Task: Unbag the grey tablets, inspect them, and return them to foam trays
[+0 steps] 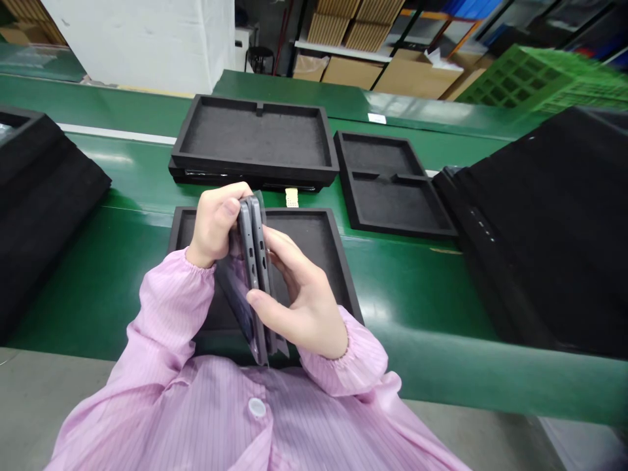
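Two slim dark grey tablets stand on edge face to face, their side ports turned up toward me. Clear film sticks out around their edges. My left hand is closed on the far end of the pair, thumb near the top corner. From the right, my right hand grips them, with its thumb on the near edge and its fingers behind. Beneath the tablets lies a black foam tray, partly hidden by my hands and sleeves.
Beyond stands a stack of black foam trays. Right of it lies a divided foam tray. Large black foam stacks flank the green bench: a left stack and a right stack. A green crate sits back right.
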Tool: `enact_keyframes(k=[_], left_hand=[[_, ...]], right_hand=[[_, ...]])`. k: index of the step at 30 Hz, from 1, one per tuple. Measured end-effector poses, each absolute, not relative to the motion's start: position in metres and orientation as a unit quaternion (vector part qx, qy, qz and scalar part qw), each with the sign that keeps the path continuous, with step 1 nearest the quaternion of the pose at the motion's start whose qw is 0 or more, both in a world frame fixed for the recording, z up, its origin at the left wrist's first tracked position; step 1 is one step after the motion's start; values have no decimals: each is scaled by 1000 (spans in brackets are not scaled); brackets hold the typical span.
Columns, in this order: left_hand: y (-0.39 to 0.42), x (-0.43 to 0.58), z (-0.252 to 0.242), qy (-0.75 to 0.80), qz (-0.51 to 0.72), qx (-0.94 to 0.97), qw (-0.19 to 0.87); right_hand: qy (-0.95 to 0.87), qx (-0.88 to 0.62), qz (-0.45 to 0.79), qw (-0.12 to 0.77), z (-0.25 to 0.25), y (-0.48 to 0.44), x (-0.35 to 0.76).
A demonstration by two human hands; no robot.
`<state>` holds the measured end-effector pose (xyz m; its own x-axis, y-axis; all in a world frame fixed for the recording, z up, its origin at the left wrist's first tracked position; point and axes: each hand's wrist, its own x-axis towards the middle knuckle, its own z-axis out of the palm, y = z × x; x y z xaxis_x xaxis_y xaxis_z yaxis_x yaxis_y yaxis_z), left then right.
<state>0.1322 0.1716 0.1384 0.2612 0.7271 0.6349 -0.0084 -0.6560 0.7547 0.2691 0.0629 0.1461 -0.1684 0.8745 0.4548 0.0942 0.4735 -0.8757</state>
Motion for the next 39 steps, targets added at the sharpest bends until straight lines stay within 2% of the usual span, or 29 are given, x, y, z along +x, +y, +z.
enact_keyframes(k=[14,23,39], left_hand=[[171,133,138,241,557,715,348],[172,134,137,217,578,724,308],[166,134,140,270,576,728,256]], right_hand=[[-666,-348,401,524,147,67,276],[-655,-340,426,523,144,67,278],[-617,-312,484,536,138,71,286]])
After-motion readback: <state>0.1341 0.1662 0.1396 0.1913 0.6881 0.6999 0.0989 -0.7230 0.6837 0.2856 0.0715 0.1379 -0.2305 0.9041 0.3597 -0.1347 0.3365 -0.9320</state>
